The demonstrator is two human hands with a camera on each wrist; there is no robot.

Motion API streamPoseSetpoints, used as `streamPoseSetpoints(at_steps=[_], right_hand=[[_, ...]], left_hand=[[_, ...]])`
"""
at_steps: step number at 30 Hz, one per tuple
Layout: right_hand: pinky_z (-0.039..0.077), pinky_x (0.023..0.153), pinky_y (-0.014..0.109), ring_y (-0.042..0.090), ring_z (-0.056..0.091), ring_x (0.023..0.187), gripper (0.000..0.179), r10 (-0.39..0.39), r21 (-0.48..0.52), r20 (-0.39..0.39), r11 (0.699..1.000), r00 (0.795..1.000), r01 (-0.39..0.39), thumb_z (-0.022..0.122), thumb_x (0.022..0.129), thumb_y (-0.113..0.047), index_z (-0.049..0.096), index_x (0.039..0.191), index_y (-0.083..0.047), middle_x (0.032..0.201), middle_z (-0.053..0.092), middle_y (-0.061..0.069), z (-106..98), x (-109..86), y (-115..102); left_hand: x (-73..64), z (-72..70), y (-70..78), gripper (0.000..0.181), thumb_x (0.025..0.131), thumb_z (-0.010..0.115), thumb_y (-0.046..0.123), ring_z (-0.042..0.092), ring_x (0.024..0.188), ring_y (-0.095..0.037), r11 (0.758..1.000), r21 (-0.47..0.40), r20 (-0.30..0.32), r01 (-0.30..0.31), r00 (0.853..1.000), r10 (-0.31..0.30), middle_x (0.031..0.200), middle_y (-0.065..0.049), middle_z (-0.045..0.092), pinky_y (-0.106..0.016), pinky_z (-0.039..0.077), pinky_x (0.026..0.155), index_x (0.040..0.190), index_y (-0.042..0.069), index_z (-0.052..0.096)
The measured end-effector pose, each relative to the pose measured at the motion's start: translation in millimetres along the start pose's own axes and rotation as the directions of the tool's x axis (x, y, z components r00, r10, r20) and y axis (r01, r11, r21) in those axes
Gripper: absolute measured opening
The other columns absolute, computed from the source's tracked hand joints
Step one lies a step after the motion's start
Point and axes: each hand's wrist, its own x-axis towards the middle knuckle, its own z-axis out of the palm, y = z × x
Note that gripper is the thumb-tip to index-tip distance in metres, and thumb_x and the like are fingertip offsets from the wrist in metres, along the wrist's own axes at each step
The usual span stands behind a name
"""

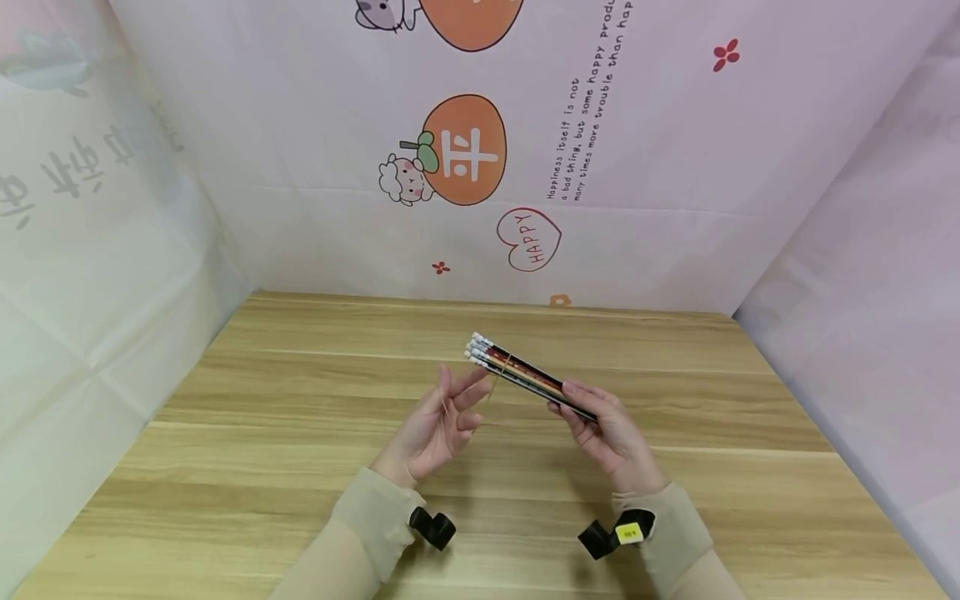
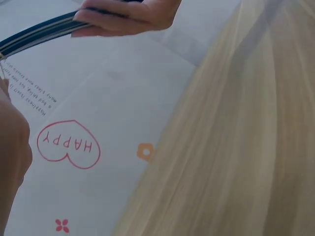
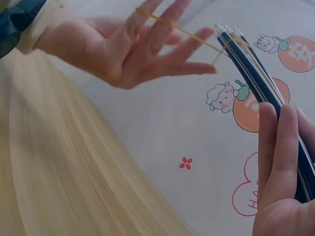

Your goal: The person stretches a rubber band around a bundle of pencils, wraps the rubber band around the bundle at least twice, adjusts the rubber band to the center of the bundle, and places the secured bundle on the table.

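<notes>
- I see the pencils (image 1: 528,377) held together as one slanting bundle above the table (image 1: 300,467), roughly central, their eraser ends (image 1: 476,348) pointing far left and the rest running near and right.
- The right hand (image 1: 611,425) grasps the bundle on its right part, fingers and thumb wrapped around it; I would keep that hold firm so no pencil slides or fans out.
- The left hand (image 1: 435,433) has its fingers spread, clenched on nothing; the rubber band (image 3: 209,45) is stretched across them and reaches to the pencils.
- The band already goes around the bundle close to the erasers, while its other end hangs on the left fingers, so I judge the step in hand to be another wrap.
- To do it well, I would twist the stretched part into a fresh loop, widen it with the fingertips and pass it over the eraser ends without snagging.
- I would keep the tension even: too slack and the bundle stays loose; too hard and the band may snap or spring off.
</notes>
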Motion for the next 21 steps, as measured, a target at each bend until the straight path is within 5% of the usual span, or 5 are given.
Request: streamPoseSetpoints(at_steps=[6,11,17,21], right_hand=[[0.057,0.069,0.011,0.017,0.074,0.078,0.028,-0.004,-0.132,0.044,0.991,0.999,0.010,0.053,0.099,0.003,0.077,0.089,-0.009,0.099,0.068,0.012,-6.3,-0.3,-6.9],[0.058,0.070,0.014,0.016,0.073,0.075,0.028,-0.009,-0.245,0.054,0.969,0.999,0.022,0.058,0.095,0.006,0.079,0.088,-0.011,0.094,0.071,0.009,-12.6,-1.2,-14.6],[0.061,0.073,0.020,0.016,0.074,0.076,0.027,-0.009,-0.399,0.059,0.917,0.998,0.032,0.060,0.092,0.009,0.078,0.087,-0.011,0.090,0.075,0.007,-20.0,-2.7,-23.1],[0.062,0.074,0.025,0.017,0.075,0.076,0.027,-0.028,-0.479,0.079,0.876,0.996,0.062,0.062,0.089,0.011,0.078,0.085,-0.011,0.087,0.076,0.005,-22.0,-1.9,-23.0]], left_hand=[[-3.5,2.5,8.6,0.060,0.105,0.025,0.048,0.075,0.092,-0.014,0.992,0.116,-0.047,0.041,0.998,-0.036,0.120,-0.003,0.072,-0.019,0.060,0.075,0.120,0.009,0.069],[-5.9,5.5,12.4,0.054,0.104,0.031,0.048,0.075,0.088,-0.016,0.961,0.251,-0.126,0.120,0.988,-0.090,0.118,-0.005,0.073,-0.025,0.062,0.071,0.121,0.006,0.060],[-8.4,4.2,13.9,0.042,0.103,0.041,0.047,0.076,0.086,-0.020,0.872,0.420,-0.267,0.252,0.952,-0.146,0.118,-0.012,0.072,-0.029,0.063,0.068,0.103,0.011,0.062],[-9.9,1.7,14.4,0.045,0.101,0.049,0.044,0.076,0.088,-0.021,0.805,0.484,-0.340,0.342,0.922,-0.187,0.123,-0.021,0.068,-0.031,0.063,0.070,0.103,0.000,0.060]])
